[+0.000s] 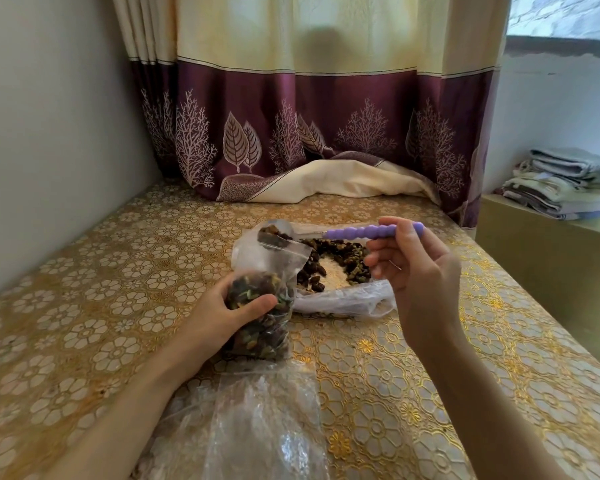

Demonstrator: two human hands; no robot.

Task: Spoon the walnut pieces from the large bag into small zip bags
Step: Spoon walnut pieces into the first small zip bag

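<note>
The work surface is a table covered in a gold and cream floral-patterned plastic cloth point(430, 358), set into a corner between a plain grey wall point(49, 133) and a cream curtain with a maroon leaf-printed lower band point(326, 116) whose hem lies on the cloth; folded towels point(565, 183) are stacked on a ledge at far right. The large clear plastic bag point(343, 299) lies open at table centre, dark brown walnut pieces point(340, 254) spread inside it. The left hand point(222, 317) grips a small clear zip bag point(267, 306), held upright just beside the large bag and about half full of pieces. The right hand point(416, 271) pinches the purple beaded handle of a spoon point(374, 232), the loaded bowl at the small bag's open mouth. Empty clear zip bags point(257, 427) lie at the near edge
</note>
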